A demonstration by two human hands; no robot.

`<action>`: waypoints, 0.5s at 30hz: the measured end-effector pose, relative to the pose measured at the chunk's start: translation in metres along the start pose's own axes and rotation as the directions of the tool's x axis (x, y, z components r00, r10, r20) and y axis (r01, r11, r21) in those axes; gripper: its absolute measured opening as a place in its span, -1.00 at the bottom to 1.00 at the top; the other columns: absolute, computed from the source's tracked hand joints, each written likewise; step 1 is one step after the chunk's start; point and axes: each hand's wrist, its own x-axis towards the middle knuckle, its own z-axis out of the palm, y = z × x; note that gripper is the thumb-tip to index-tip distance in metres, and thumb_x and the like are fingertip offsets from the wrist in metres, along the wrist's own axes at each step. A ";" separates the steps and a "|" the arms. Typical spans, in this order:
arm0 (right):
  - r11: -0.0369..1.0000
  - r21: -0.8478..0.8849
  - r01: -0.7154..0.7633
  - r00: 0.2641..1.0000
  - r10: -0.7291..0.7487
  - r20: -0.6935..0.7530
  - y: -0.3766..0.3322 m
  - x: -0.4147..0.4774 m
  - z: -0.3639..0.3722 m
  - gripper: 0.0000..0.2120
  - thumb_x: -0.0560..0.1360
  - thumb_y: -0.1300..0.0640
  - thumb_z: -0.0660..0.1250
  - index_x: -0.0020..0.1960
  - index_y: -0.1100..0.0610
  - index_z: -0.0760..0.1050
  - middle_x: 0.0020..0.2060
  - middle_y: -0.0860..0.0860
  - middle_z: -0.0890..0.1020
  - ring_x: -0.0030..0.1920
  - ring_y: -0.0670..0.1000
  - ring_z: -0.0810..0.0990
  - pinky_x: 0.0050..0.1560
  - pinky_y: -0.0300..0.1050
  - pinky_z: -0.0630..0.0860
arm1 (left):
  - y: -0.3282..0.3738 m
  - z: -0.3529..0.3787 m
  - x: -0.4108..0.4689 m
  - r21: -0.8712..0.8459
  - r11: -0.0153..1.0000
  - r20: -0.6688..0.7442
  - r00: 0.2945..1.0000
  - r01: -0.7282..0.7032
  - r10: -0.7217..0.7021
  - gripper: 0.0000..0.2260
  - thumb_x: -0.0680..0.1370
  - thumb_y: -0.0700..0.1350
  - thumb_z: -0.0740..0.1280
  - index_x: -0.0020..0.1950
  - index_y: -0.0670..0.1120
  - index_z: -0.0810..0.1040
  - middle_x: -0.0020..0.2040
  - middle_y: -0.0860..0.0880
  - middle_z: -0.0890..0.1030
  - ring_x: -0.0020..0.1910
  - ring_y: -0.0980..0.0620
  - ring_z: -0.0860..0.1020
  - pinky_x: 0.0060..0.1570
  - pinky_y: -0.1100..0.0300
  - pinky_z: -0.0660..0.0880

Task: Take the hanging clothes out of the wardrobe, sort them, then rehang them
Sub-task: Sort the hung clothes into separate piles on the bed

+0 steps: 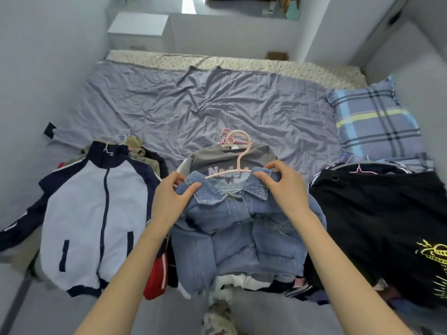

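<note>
A blue denim jacket (pixel 244 235) on a pink hanger (pixel 239 155) lies on top of the middle pile of clothes on the bed. My left hand (pixel 174 199) pinches the left side of its collar. My right hand (pixel 283 182) grips the right side of the collar at the hanger's shoulder. Under the jacket lies a grey printed top (pixel 217 157) with more pink hangers. A white and navy zip jacket (pixel 94 213) tops the left pile. A black garment (pixel 377 221) with yellow print tops the right pile.
The bed (pixel 193 105) has a wrinkled grey-blue sheet. A plaid pillow (pixel 372 119) lies at the right. A white cabinet (pixel 137 27) stands beyond the bed's far left. A red item (pixel 157 279) pokes out between the left and middle piles.
</note>
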 end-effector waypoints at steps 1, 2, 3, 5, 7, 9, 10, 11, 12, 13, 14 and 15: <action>1.000 -0.007 0.015 1.000 -0.015 -0.006 -0.006 -0.013 -0.008 -0.72 0.45 -0.29 0.34 -0.02 -0.11 0.51 -0.18 -0.16 0.58 -0.13 -0.06 0.53 -0.26 -0.09 0.38 | 0.007 -0.008 -0.012 0.011 1.000 -0.025 1.000 -0.012 0.012 -0.75 0.42 0.19 0.46 -0.21 0.08 0.48 -0.22 0.12 0.58 -0.21 0.14 0.53 -0.19 0.17 0.49; 1.000 -0.014 0.023 1.000 -0.023 -0.014 -0.010 -0.025 -0.014 -0.72 0.45 -0.30 0.34 -0.02 -0.12 0.51 -0.19 -0.17 0.57 -0.14 -0.08 0.53 -0.28 -0.12 0.33 | 0.013 -0.015 -0.024 0.022 1.000 -0.049 0.999 -0.019 0.020 -0.75 0.41 0.20 0.46 -0.21 0.09 0.48 -0.24 0.13 0.58 -0.21 0.15 0.53 -0.21 0.17 0.49; 0.999 -0.016 0.029 0.999 -0.030 -0.026 -0.015 -0.036 -0.021 -0.72 0.45 -0.31 0.34 -0.02 -0.12 0.50 -0.20 -0.18 0.57 -0.14 -0.09 0.52 -0.27 -0.14 0.31 | 0.019 -0.021 -0.035 0.033 0.999 -0.075 0.997 -0.026 0.028 -0.74 0.41 0.21 0.45 -0.21 0.09 0.48 -0.25 0.14 0.58 -0.22 0.16 0.54 -0.22 0.16 0.49; 0.999 -0.017 0.045 0.998 -0.045 -0.039 -0.019 -0.056 -0.035 -0.71 0.45 -0.32 0.33 -0.02 -0.13 0.51 -0.19 -0.20 0.55 -0.12 -0.11 0.52 -0.24 -0.14 0.32 | 0.031 -0.027 -0.057 0.052 0.998 -0.114 0.993 -0.035 0.040 -0.74 0.41 0.23 0.44 -0.21 0.10 0.47 -0.26 0.14 0.57 -0.23 0.15 0.54 -0.23 0.11 0.51; 0.998 -0.019 0.054 0.998 -0.054 -0.043 -0.019 -0.074 -0.048 -0.69 0.44 -0.32 0.33 -0.01 -0.12 0.52 -0.18 -0.20 0.55 -0.11 -0.11 0.53 -0.22 -0.13 0.34 | 0.040 -0.030 -0.081 0.065 0.997 -0.151 0.987 -0.045 0.054 -0.73 0.41 0.25 0.43 -0.21 0.10 0.47 -0.27 0.13 0.57 -0.24 0.14 0.54 -0.23 0.06 0.53; 0.996 -0.026 0.080 0.996 -0.080 -0.034 -0.016 -0.095 -0.060 -0.68 0.44 -0.33 0.33 0.00 -0.11 0.52 -0.18 -0.20 0.55 -0.11 -0.09 0.53 -0.23 -0.13 0.34 | 0.047 -0.031 -0.110 0.070 0.996 -0.168 0.984 -0.048 0.059 -0.72 0.41 0.25 0.42 -0.20 0.08 0.47 -0.26 0.12 0.58 -0.23 0.13 0.54 -0.22 0.01 0.54; 0.995 -0.030 0.093 0.995 -0.094 -0.030 -0.014 -0.105 -0.064 -0.67 0.44 -0.33 0.33 0.00 -0.10 0.53 -0.17 -0.19 0.55 -0.12 -0.08 0.53 -0.23 -0.13 0.34 | 0.048 -0.032 -0.124 0.070 0.996 -0.174 0.983 -0.050 0.062 -0.71 0.42 0.25 0.42 -0.20 0.07 0.48 -0.26 0.10 0.58 -0.23 0.12 0.55 -0.22 -0.01 0.54; 0.994 -0.027 0.104 0.994 -0.105 -0.030 -0.012 -0.116 -0.068 -0.66 0.44 -0.33 0.33 0.00 -0.09 0.53 -0.17 -0.19 0.56 -0.12 -0.08 0.54 -0.23 -0.12 0.35 | 0.050 -0.034 -0.137 0.069 0.996 -0.181 0.981 -0.053 0.065 -0.71 0.42 0.25 0.43 -0.21 0.06 0.47 -0.27 0.09 0.58 -0.24 0.12 0.55 -0.22 -0.03 0.54; 0.993 -0.019 0.115 0.993 -0.115 -0.035 -0.011 -0.126 -0.070 -0.67 0.44 -0.32 0.34 -0.01 -0.09 0.54 -0.17 -0.18 0.56 -0.12 -0.08 0.54 -0.23 -0.12 0.36 | 0.051 -0.037 -0.149 0.069 0.996 -0.189 0.980 -0.056 0.068 -0.70 0.42 0.24 0.43 -0.21 0.05 0.47 -0.28 0.08 0.57 -0.25 0.11 0.55 -0.23 -0.03 0.54; 0.992 -0.011 0.125 0.991 -0.125 -0.039 -0.013 -0.135 -0.072 -0.67 0.44 -0.32 0.35 -0.01 -0.08 0.54 -0.18 -0.18 0.56 -0.12 -0.08 0.54 -0.23 -0.13 0.36 | 0.053 -0.041 -0.160 0.071 0.996 -0.198 0.978 -0.056 0.069 -0.69 0.43 0.24 0.43 -0.22 0.05 0.46 -0.29 0.07 0.57 -0.26 0.11 0.55 -0.24 -0.03 0.54; 0.991 -0.005 0.132 0.990 -0.133 -0.039 -0.016 -0.143 -0.074 -0.67 0.44 -0.31 0.35 -0.01 -0.08 0.54 -0.18 -0.18 0.56 -0.13 -0.08 0.54 -0.24 -0.13 0.35 | 0.054 -0.046 -0.169 0.074 0.996 -0.206 0.976 -0.051 0.065 -0.69 0.43 0.25 0.42 -0.22 0.04 0.46 -0.30 0.07 0.56 -0.27 0.11 0.54 -0.24 -0.02 0.54; 0.990 -0.001 0.141 0.989 -0.141 -0.034 -0.020 -0.151 -0.074 -0.67 0.44 -0.31 0.36 -0.01 -0.08 0.54 -0.18 -0.18 0.55 -0.13 -0.08 0.53 -0.25 -0.14 0.34 | 0.055 -0.051 -0.179 0.076 0.996 -0.213 0.975 -0.041 0.056 -0.69 0.42 0.25 0.42 -0.22 0.05 0.46 -0.30 0.08 0.56 -0.26 0.12 0.54 -0.23 -0.01 0.54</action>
